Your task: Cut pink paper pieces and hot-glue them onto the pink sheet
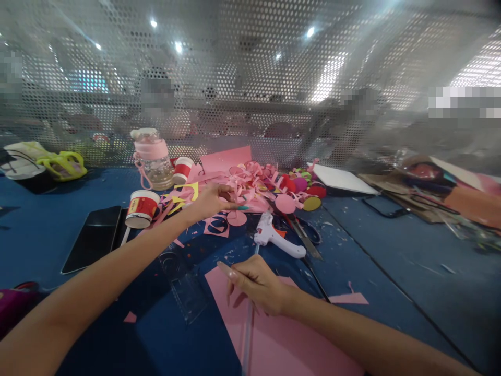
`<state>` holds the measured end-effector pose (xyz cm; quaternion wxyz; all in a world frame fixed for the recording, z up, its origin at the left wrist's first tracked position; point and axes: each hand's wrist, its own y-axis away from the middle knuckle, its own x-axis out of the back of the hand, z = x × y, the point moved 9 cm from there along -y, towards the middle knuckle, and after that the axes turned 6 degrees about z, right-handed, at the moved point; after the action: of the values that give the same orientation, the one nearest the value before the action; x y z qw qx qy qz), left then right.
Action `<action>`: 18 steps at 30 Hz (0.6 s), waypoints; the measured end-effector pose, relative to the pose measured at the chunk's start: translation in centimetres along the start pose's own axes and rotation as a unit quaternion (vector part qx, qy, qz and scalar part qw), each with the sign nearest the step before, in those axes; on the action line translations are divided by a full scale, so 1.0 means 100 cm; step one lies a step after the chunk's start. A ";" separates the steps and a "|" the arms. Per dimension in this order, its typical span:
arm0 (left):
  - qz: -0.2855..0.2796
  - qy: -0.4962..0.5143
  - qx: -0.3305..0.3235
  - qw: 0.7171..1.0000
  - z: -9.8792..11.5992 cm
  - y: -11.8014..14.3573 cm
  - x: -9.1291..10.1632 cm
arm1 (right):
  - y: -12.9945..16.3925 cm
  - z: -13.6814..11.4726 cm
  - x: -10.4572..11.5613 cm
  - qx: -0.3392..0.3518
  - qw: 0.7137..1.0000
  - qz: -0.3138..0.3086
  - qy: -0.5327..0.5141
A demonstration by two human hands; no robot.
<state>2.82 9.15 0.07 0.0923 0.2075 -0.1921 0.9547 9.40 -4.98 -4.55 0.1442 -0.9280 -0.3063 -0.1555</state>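
Observation:
My left hand reaches far forward into a heap of pink paper strips and cut-outs, its fingers pinched on a piece of pink paper there. My right hand rests on a large pink paper sheet near me and is closed around a thin clear stick that runs toward me. A white glue gun lies just beyond the right hand, with scissors beside it. A pink paper circle lies close to the left hand.
On the blue table stand two red-and-white paper cups, a pink-lidded bottle and a black phone. A clear ruler lies at the left. Coloured paper discs, a white sheet and another phone lie at the right. A perforated metal screen closes the back.

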 end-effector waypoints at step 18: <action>0.014 0.011 0.032 0.999 -0.013 0.004 -0.006 | -0.001 -0.002 -0.003 -0.009 1.000 -0.014 0.008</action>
<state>2.80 9.27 -1.45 0.0740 0.1974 -0.1636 0.9637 9.07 -5.15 -4.50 0.1365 -0.9237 -0.3162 -0.1679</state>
